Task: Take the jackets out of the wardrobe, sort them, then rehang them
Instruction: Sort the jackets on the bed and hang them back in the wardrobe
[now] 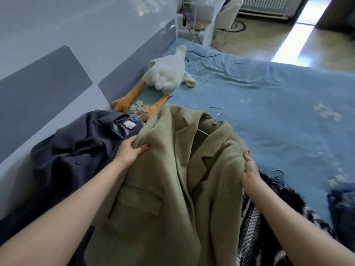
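Note:
An olive-green wool jacket (163,181) on a thin metal hanger (215,120) is spread in front of me over the bed. My left hand (130,150) grips its left shoulder, fingers curled into the cloth. My right hand (249,167) grips the right shoulder edge. A dark navy jacket (73,156) on a blue hanger (126,123) lies to the left against the headboard. A black-and-white striped garment (269,217) with a dark fringe lies under my right arm.
The blue bedspread (278,116) stretches to the right and ahead. A white plush goose (169,73) with orange feet lies near the grey headboard (48,83). Cables (201,52) trail over the far bed corner. A white chair (228,14) and floor lie beyond.

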